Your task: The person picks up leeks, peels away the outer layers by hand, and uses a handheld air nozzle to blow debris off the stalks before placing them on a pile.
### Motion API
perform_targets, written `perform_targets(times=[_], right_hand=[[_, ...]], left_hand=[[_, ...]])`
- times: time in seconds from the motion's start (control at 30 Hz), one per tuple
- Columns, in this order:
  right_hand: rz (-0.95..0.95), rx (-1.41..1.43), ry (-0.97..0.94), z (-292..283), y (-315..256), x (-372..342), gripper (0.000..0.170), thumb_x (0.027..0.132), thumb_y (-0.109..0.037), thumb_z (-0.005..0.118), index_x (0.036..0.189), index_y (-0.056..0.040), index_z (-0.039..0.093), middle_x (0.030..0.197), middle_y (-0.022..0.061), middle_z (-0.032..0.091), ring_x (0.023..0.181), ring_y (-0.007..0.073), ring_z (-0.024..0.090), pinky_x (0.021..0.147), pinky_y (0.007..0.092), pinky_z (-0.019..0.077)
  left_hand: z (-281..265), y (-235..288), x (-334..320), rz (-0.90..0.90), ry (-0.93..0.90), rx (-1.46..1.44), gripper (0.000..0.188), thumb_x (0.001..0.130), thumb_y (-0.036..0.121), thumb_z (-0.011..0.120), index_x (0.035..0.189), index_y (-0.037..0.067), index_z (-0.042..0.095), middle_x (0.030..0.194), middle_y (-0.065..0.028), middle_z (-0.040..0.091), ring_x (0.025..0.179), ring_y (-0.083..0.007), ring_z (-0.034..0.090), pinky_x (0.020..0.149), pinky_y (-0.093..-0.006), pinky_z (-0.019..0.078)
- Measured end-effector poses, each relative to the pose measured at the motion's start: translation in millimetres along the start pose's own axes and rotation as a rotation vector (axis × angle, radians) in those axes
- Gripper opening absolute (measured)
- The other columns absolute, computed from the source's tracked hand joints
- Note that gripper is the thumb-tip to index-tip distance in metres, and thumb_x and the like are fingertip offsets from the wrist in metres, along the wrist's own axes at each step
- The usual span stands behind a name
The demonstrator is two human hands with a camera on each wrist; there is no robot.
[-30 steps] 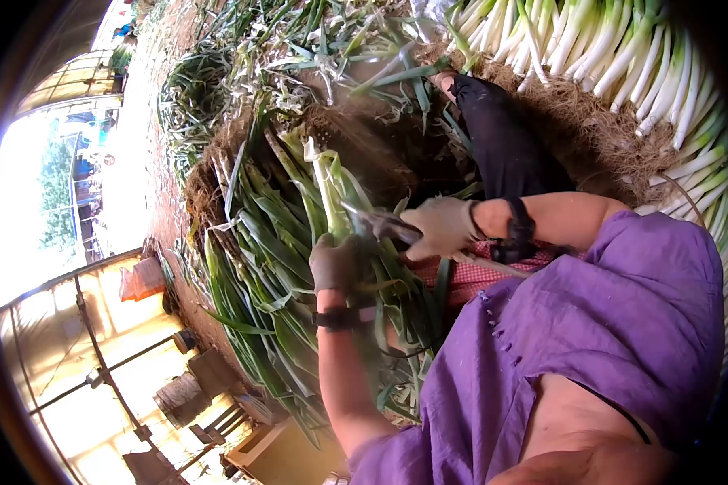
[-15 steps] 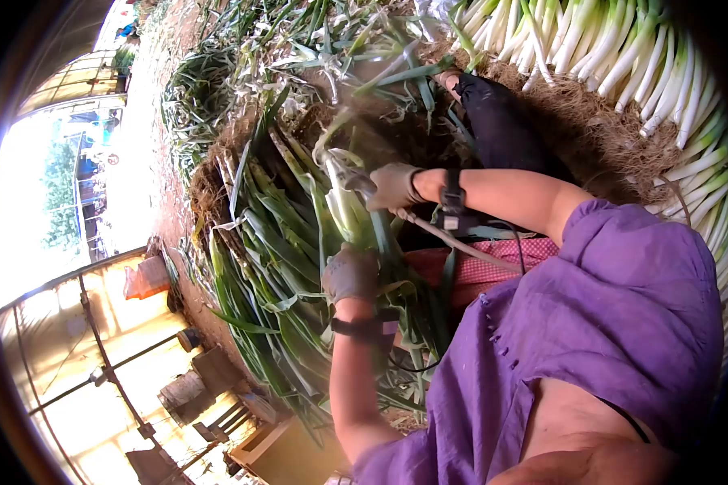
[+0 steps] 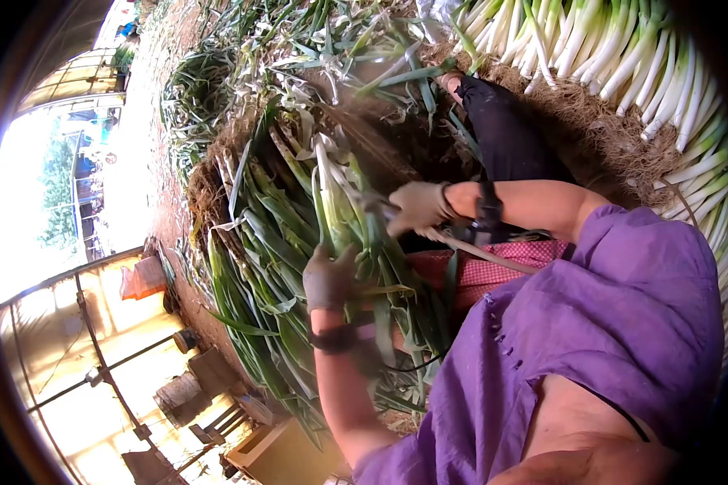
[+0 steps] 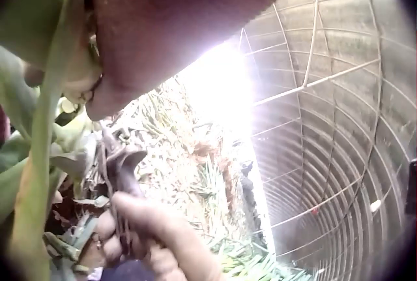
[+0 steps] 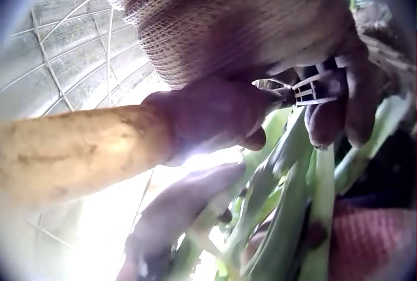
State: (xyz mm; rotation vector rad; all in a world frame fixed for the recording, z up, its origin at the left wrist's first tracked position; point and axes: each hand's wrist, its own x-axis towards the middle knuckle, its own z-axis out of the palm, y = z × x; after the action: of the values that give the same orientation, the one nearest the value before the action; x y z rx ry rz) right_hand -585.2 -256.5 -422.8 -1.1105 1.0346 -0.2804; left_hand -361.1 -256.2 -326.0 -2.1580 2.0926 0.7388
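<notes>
Nearest is the purple garment (image 3: 558,299), and beyond it 2 gloved hands work close together. The left hand (image 3: 329,277) curls firmly round the leafy part of the held leek (image 3: 332,194), whose pale end points away from the body, over the heap of leafy leeks (image 3: 263,218). The right hand (image 3: 421,207) has its fingers wrapped round a tool (image 4: 124,167), its head blurred beside the pale shaft; whether they touch, I cannot tell. A hose (image 3: 485,256) trails from that hand towards the lap.

The step in hand looks like cleaning the outer layers off this 1 stalk. I judge the next move calls for a steady left grip while the tool works along the shaft, taking care not to bruise it.

Farther out lie stripped leaf litter (image 3: 243,48) and rows of white-shafted leeks (image 3: 590,44), roots on; behind stands the ribbed tunnel wall (image 4: 345,144).
</notes>
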Motion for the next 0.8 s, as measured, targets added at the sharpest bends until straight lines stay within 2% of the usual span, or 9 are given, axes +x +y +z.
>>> perform_targets(times=[0.07, 0.13, 0.17, 0.23, 0.3, 0.47, 0.53, 0.6, 0.8], right_hand=[[-0.1, -0.183, -0.044, 7.5, -9.6, -34.9, 0.031, 0.085, -0.03, 0.068, 0.085, -0.0006, 0.059, 0.062, 0.0104, 0.063, 0.047, 0.0192, 0.062, 0.049, 0.0338, 0.0498], [-0.265, -0.264, 0.096, 8.6, 6.0, -29.0, 0.032, 0.086, -0.029, 0.068, 0.086, 0.0005, 0.056, 0.062, 0.0115, 0.063, 0.047, 0.0187, 0.062, 0.047, 0.0338, 0.0491], [-0.178, -0.176, 0.091, 4.8, 11.2, -27.1, 0.032, 0.086, -0.029, 0.068, 0.087, 0.0007, 0.056, 0.061, 0.0117, 0.062, 0.048, 0.0188, 0.062, 0.046, 0.0337, 0.049], [-0.009, 0.005, 0.086, -5.4, -1.4, -37.2, 0.032, 0.086, -0.028, 0.067, 0.087, 0.0013, 0.055, 0.059, 0.0122, 0.061, 0.048, 0.019, 0.063, 0.044, 0.0333, 0.0486], [-0.027, -0.046, 0.027, -2.4, -8.5, -43.8, 0.032, 0.086, -0.028, 0.067, 0.087, 0.0017, 0.055, 0.058, 0.0121, 0.061, 0.048, 0.0188, 0.063, 0.043, 0.0328, 0.0483], [-0.144, -0.135, -0.054, 10.4, 7.9, -56.6, 0.031, 0.084, -0.026, 0.067, 0.083, 0.0048, 0.061, 0.059, 0.0106, 0.062, 0.043, 0.019, 0.059, 0.042, 0.0333, 0.0486], [0.02, -0.081, -0.161, 10.7, -10.0, -88.1, 0.031, 0.082, -0.029, 0.068, 0.084, 0.0011, 0.063, 0.06, 0.01, 0.063, 0.047, 0.0182, 0.061, 0.048, 0.0331, 0.0489], [-0.228, -0.284, -0.072, 19.5, 7.3, -86.0, 0.037, 0.079, -0.035, 0.069, 0.088, 0.0003, 0.064, 0.063, 0.0129, 0.065, 0.054, 0.023, 0.065, 0.058, 0.0361, 0.0515], [-0.357, -0.424, 0.049, 18.1, 14.6, -111.6, 0.045, 0.079, -0.041, 0.069, 0.093, 0.001, 0.065, 0.069, 0.0161, 0.067, 0.068, 0.0313, 0.069, 0.072, 0.039, 0.0524]], left_hand=[[-3.2, -4.4, 7.1, -0.008, 0.014, 0.003, 0.062, 0.083, 0.045, 0.069, 0.116, -0.006, 0.065, 0.093, -0.0229, 0.072, 0.087, -0.0319, 0.072, 0.077, -0.0404, 0.0543], [-1.1, -2.5, 7.5, -0.048, -0.054, -0.079, 0.057, 0.084, 0.045, 0.069, 0.11, -0.006, 0.068, 0.089, -0.0212, 0.072, 0.083, -0.0285, 0.072, 0.075, -0.0388, 0.0543], [-0.8, 0.0, 8.2, -0.062, -0.086, -0.118, 0.055, 0.084, 0.044, 0.069, 0.107, -0.005, 0.069, 0.086, -0.0204, 0.072, 0.08, -0.0268, 0.072, 0.074, -0.038, 0.0544], [18.4, -13.2, 14.9, -0.053, -0.067, -0.037, 0.05, 0.082, 0.046, 0.069, 0.094, -0.002, 0.071, 0.082, -0.0234, 0.069, 0.081, -0.0367, 0.069, 0.075, -0.0433, 0.0526], [30.0, -20.3, 16.1, -0.072, -0.067, 0.047, 0.05, 0.081, 0.049, 0.069, 0.086, -0.001, 0.071, 0.081, -0.0263, 0.067, 0.083, -0.0429, 0.066, 0.077, -0.047, 0.0516], [23.7, -22.3, 15.4, -0.095, -0.029, -0.001, 0.055, 0.078, 0.05, 0.071, 0.084, -0.004, 0.07, 0.079, -0.0247, 0.068, 0.08, -0.0378, 0.069, 0.075, -0.0433, 0.0531], [12.5, -16.4, 15.5, -0.114, -0.055, -0.051, 0.056, 0.077, 0.05, 0.072, 0.084, -0.005, 0.07, 0.078, -0.0233, 0.069, 0.079, -0.0352, 0.07, 0.074, -0.0418, 0.0536], [4.1, -9.4, 18.0, -0.125, -0.094, -0.056, 0.057, 0.077, 0.05, 0.073, 0.086, -0.006, 0.07, 0.077, -0.0217, 0.07, 0.077, -0.0326, 0.07, 0.073, -0.0405, 0.0539], [9.5, -19.5, 28.7, -0.069, -0.134, -0.117, 0.06, 0.077, 0.047, 0.075, 0.096, -0.009, 0.067, 0.083, -0.0195, 0.071, 0.078, -0.0284, 0.072, 0.072, -0.0384, 0.0551]])
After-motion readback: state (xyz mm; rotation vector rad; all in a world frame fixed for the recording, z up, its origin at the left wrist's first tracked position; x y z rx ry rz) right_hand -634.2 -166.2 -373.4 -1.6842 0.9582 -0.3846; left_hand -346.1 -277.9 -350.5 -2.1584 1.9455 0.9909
